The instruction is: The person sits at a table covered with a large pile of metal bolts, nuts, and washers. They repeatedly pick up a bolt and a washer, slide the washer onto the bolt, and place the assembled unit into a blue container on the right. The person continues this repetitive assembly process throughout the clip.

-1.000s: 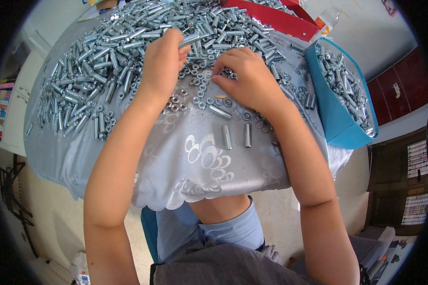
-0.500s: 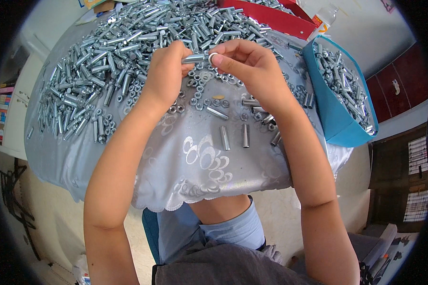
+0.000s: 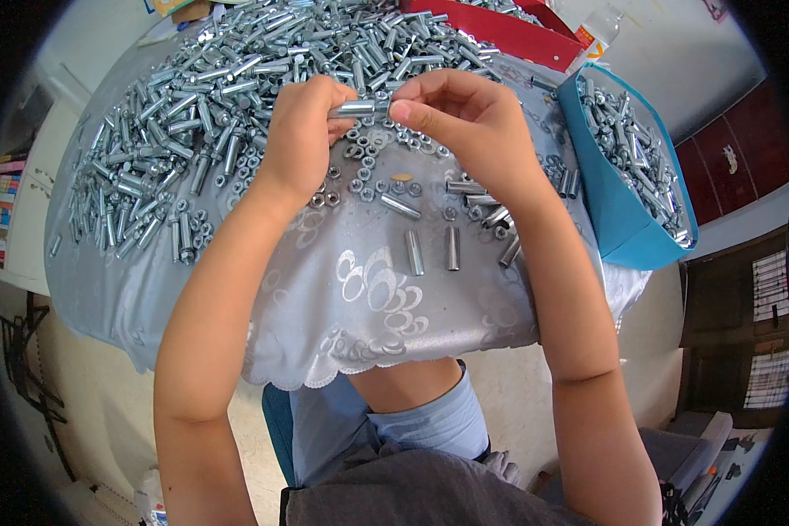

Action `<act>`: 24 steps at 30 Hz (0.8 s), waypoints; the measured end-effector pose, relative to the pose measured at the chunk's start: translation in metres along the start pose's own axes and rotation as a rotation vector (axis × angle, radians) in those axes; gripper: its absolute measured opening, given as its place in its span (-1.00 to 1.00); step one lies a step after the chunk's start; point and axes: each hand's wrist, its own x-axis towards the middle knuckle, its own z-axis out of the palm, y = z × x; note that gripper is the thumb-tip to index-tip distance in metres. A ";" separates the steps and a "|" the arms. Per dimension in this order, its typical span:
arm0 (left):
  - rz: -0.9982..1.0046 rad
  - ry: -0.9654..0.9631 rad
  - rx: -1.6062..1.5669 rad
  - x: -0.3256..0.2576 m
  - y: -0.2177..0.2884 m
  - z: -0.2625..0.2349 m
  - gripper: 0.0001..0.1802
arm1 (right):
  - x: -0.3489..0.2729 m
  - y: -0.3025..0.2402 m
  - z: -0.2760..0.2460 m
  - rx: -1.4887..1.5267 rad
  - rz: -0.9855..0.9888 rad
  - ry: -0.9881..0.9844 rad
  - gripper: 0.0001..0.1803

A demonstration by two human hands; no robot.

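Gripping one metal sleeve (image 3: 359, 109) between them, both hands are raised just above the table (image 3: 324, 298), at its far middle. The left hand (image 3: 302, 136) is closed around the sleeve's left end, fingers wrapped to steady it, while the right hand (image 3: 469, 123) pinches the right end between thumb and fingertips, a hold that suits turning or fitting a small part there; whether a nut sits under those fingertips is hidden. Just below the hands lies a scatter of small nuts (image 3: 368, 175), close enough to pick from without reaching. A few loose sleeves (image 3: 431, 250) lie apart on the near side of the silver cloth, separated from the big heap of sleeves (image 3: 237, 79) that covers the far and left part of the table. At the right edge stands a blue bin (image 3: 618, 219) holding more metal pieces, beside the right forearm. A red tray (image 3: 500, 35) sits at the far side.
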 end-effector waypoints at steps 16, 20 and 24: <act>-0.143 0.013 -0.032 -0.004 0.015 0.012 -0.53 | -0.002 -0.003 0.001 -0.279 -0.212 0.116 -0.81; -0.196 -0.055 -0.111 -0.003 0.021 0.011 -0.56 | 0.003 0.002 -0.009 -0.418 -0.349 0.088 -0.76; -0.207 -0.058 -0.188 -0.003 0.021 0.012 -0.61 | 0.004 -0.010 -0.011 -0.014 -0.192 0.139 -0.69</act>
